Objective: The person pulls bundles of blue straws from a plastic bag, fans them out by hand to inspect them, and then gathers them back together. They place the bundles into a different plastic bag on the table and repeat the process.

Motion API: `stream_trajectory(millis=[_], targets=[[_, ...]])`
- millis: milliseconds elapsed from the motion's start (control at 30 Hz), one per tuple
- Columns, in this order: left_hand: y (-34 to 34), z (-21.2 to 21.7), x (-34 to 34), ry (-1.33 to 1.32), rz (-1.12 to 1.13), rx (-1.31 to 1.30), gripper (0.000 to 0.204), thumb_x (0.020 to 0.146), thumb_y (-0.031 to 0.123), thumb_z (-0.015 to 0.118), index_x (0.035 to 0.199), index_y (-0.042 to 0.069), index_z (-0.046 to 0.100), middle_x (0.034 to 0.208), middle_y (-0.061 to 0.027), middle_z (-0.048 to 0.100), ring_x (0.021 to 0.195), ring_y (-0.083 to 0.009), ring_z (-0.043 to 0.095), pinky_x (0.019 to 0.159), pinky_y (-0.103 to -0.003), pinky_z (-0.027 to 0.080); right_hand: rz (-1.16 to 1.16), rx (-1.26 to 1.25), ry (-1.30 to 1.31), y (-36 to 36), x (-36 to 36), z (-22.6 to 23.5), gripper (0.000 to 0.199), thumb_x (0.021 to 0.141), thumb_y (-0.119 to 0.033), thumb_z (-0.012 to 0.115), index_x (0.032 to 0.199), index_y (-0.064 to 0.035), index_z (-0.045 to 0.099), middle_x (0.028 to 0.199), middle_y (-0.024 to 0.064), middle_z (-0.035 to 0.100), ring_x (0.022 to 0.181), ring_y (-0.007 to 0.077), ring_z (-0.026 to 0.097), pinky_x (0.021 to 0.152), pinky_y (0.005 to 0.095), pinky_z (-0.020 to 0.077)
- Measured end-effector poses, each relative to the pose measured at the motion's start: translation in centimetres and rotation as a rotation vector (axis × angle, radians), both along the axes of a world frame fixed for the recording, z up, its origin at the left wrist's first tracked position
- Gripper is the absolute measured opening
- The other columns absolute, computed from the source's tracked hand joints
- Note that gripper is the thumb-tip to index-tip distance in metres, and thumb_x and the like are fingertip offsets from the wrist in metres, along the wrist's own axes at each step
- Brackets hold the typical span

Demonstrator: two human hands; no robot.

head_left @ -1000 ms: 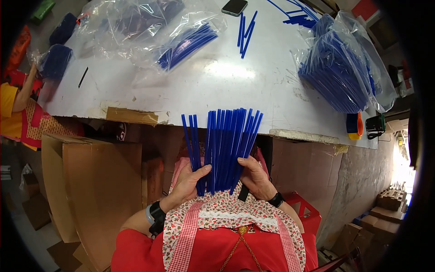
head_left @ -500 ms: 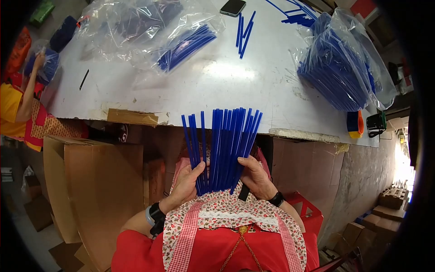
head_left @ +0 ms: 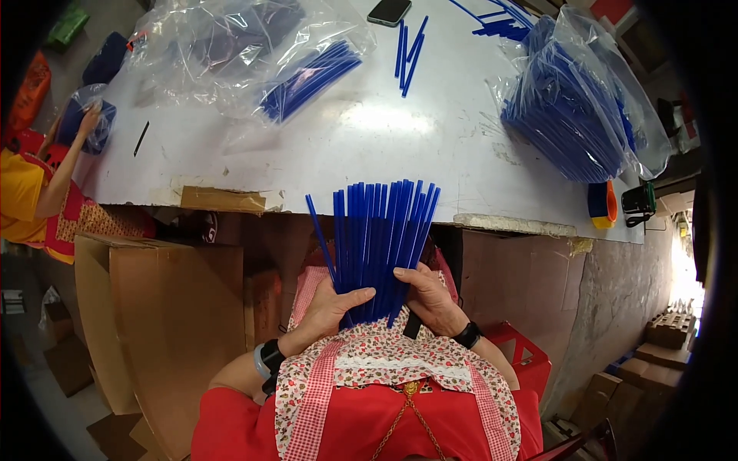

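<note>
Fanned out over my lap is a bunch of long, thin blue plastic tubes (head_left: 377,242), their far ends close to the table's front edge. My left hand (head_left: 330,307) is closed on the left side of the bunch, its thumb lying across the lower part of the tubes. Gripping the right side is my right hand (head_left: 429,300), thumb on top and the other fingers behind. One tube (head_left: 320,237) leans out to the left, apart from the rest at its upper end. The lower ends rest against my flowered apron (head_left: 384,349).
On the white table (head_left: 323,161) lie loose blue tubes (head_left: 411,58), a phone (head_left: 389,11), clear bags of tubes (head_left: 311,81) and a full bag (head_left: 569,115) at right. A tape roll (head_left: 602,204) sits by the right edge. A cardboard box (head_left: 173,330) stands left; another person (head_left: 46,184) handles a bag.
My left hand has moved right, its thumb now further across the tubes. The left-hand tubes have closed up against the main bunch, except one. The other person's hands and bag have shifted right.
</note>
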State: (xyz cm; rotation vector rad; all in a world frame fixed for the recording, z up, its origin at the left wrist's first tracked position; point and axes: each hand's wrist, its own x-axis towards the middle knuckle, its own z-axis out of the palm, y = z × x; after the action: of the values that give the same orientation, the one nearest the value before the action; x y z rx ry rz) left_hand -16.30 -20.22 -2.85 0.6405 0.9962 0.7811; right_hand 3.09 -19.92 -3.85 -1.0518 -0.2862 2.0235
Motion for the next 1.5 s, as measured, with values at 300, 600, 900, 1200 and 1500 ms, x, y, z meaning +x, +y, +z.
stream_trajectory(millis=[300, 600, 900, 1200, 1500], targets=[[-0.2, -1.1, -1.1, -0.229, 0.101, -0.298, 0.050, 0.080, -0.003, 0.048, 0.129, 0.001, 0.043, 0.113, -0.0154, 0.061, 0.100, -0.0238, 0.062, 0.087, -0.038, 0.053, -0.026, -0.042, 0.069, -0.1, 0.5, -0.5, 0.027, 0.090, -0.015, 0.061, 0.114, -0.0028, 0.056, 0.109, 0.0060, 0.063, 0.099, 0.0149, 0.060, 0.091, 0.0326, 0.0477], [-0.6, -2.6, -2.1, -0.413, 0.139, -0.387, 0.053, 0.077, -0.003, 0.044, 0.130, 0.000, 0.043, 0.115, -0.0169, 0.060, 0.102, -0.0255, 0.062, 0.088, -0.038, 0.053, -0.031, -0.037, 0.061, -0.4, 0.7, -1.3, 0.034, 0.089, -0.018, 0.062, 0.119, -0.0026, 0.054, 0.116, 0.0081, 0.060, 0.106, 0.0175, 0.057, 0.095, 0.0357, 0.0449], [0.6, 1.0, 2.3, -0.034, -0.144, -0.069, 0.049, 0.086, 0.010, 0.062, 0.131, 0.001, 0.044, 0.117, -0.0127, 0.059, 0.104, -0.0219, 0.061, 0.094, -0.035, 0.049, 0.285, 0.132, -0.141, 0.8, -0.7, 2.0, 0.045, 0.091, -0.027, 0.059, 0.127, -0.0016, 0.049, 0.116, 0.0091, 0.059, 0.107, 0.0170, 0.056, 0.095, 0.0330, 0.0444], [2.0, 0.2, 2.6, -0.167, -0.458, -0.292, 0.050, 0.083, 0.014, 0.070, 0.125, 0.001, 0.047, 0.107, -0.0101, 0.060, 0.095, -0.0189, 0.062, 0.082, -0.032, 0.052, 0.005, -0.018, 0.220, 0.9, 1.0, 0.8, 0.041, 0.089, -0.021, 0.062, 0.125, -0.0050, 0.051, 0.117, 0.0089, 0.060, 0.108, 0.0168, 0.056, 0.096, 0.0320, 0.0445], [2.0, -0.3, 0.8, 0.067, -0.363, -0.039, 0.046, 0.083, 0.012, 0.064, 0.123, -0.002, 0.048, 0.105, -0.0130, 0.062, 0.093, -0.0203, 0.064, 0.079, -0.032, 0.053, -0.111, 0.077, 0.124, 1.2, -0.7, -1.0, 0.036, 0.091, -0.021, 0.061, 0.121, -0.0037, 0.053, 0.114, 0.0063, 0.061, 0.103, 0.0149, 0.059, 0.092, 0.0309, 0.0470]])
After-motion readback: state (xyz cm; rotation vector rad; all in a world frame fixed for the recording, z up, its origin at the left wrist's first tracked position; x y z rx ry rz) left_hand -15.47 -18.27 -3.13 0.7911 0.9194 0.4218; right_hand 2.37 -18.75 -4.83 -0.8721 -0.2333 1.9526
